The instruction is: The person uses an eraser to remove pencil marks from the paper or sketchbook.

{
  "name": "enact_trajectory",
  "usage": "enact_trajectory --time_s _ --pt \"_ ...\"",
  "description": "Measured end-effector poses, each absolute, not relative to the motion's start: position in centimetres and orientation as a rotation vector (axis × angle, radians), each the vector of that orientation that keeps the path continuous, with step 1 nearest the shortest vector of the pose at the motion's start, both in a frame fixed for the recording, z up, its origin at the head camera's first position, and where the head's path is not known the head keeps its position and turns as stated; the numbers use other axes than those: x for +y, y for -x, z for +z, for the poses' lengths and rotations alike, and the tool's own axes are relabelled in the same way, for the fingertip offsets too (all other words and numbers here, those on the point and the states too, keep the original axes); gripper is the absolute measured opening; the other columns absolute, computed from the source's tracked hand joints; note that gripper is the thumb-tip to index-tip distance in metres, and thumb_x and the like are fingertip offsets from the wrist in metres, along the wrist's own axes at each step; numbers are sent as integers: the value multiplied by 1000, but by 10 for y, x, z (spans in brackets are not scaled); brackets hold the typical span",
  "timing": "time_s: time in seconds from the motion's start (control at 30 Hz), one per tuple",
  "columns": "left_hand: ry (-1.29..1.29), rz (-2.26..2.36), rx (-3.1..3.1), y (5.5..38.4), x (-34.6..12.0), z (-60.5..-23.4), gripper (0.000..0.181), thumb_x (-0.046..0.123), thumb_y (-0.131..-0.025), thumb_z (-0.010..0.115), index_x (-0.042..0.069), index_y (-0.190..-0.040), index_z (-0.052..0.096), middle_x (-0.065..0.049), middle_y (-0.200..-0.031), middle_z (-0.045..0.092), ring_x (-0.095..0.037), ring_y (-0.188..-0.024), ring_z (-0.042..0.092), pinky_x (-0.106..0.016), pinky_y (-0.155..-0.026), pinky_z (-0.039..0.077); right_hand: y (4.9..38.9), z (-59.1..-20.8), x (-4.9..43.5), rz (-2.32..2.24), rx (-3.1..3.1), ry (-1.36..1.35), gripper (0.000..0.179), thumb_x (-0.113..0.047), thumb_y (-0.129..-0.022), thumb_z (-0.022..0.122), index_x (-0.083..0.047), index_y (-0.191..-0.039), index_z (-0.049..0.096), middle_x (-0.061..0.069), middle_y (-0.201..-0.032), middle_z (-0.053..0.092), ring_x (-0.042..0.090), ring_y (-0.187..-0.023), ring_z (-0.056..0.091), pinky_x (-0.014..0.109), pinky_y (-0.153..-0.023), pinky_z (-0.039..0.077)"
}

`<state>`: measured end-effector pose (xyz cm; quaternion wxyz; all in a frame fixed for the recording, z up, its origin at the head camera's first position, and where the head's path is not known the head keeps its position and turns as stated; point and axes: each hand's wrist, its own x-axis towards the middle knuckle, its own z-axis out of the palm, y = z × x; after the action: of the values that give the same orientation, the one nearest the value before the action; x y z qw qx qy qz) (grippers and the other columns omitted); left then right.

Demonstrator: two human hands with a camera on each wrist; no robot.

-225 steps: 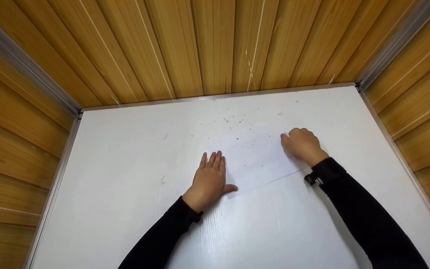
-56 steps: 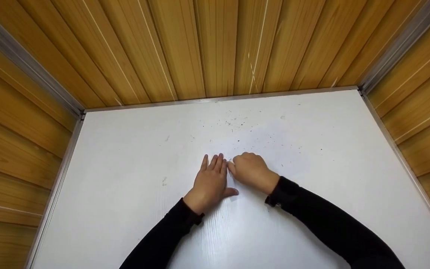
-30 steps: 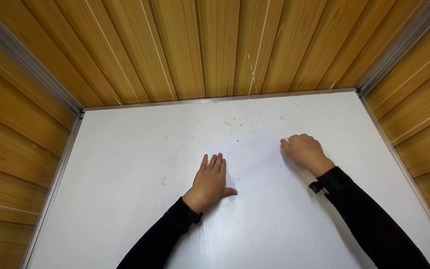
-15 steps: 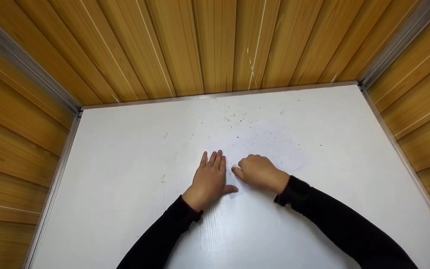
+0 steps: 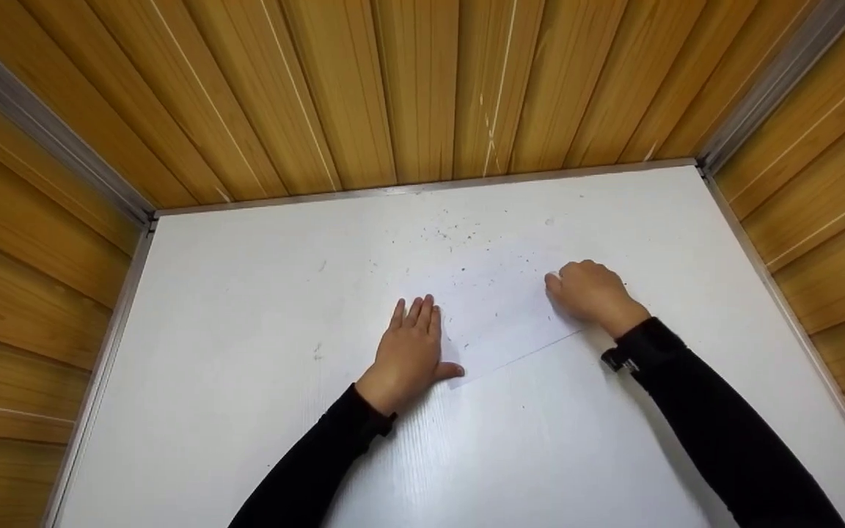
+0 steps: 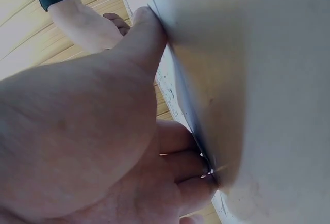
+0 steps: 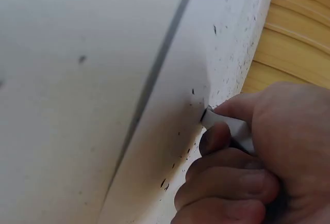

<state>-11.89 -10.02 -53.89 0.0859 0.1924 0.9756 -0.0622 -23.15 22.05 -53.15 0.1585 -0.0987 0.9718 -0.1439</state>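
Note:
A white sheet of paper (image 5: 492, 323) lies on the white table, slightly turned. My left hand (image 5: 406, 359) presses flat over its left edge, fingers straight and thumb stretched out along the near corner. Toward the paper's right side, my right hand (image 5: 593, 295) has its fingers curled round a small white eraser (image 7: 232, 127). In the right wrist view the eraser's darkened tip stands out between thumb and forefinger, right at the paper's surface. The rest of the eraser is hidden in the palm. Dark crumbs (image 7: 164, 184) are scattered on the paper near the hand.
More dark crumbs (image 5: 455, 233) are strewn over the table (image 5: 261, 308) beyond the paper. Faint smudges (image 5: 317, 352) mark the surface on the left. Wood-patterned panels (image 5: 422, 88) with metal edging enclose the table at the back and both sides.
The right hand with the eraser has swept back and forth across the paper, from beside the left hand half a second ago to the right side now. The left hand stays in place.

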Motion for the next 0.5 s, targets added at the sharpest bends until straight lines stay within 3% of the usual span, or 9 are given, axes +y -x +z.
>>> enact_trajectory --time_s 0.2,0.3,0.4,0.5 --pt "-557 -137 2883 121 -100 -538 116 84 -94 62 -2 -169 39 -20 -180 35 -33 -169 35 -52 -141 24 218 -520 224 -422 2816 332 60 -39 -117 39 9 -113 74 34 -115 75 54 -115 70 67 -98 56" --pt "-551 -144 2881 122 -102 -537 117 83 -94 62 -2 -170 38 -20 -180 34 -34 -169 34 -52 -142 23 203 -513 207 -461 2881 396 53 -36 -115 46 3 -93 74 25 -92 75 45 -94 73 61 -89 59" --pt "-544 -161 2897 122 -104 -537 117 84 -93 62 -3 -169 39 -20 -179 36 -34 -169 36 -52 -141 24 182 -516 172 -471 2906 524 49 -35 -114 52 -5 -79 69 12 -72 67 31 -74 67 54 -77 60" --pt "-544 -158 2906 121 -104 -539 118 84 -92 63 -3 -168 40 -20 -179 37 -34 -168 37 -52 -141 24 158 -528 131 -467 2860 690 48 -35 -114 54 -4 -83 74 10 -71 67 29 -69 66 52 -72 61"
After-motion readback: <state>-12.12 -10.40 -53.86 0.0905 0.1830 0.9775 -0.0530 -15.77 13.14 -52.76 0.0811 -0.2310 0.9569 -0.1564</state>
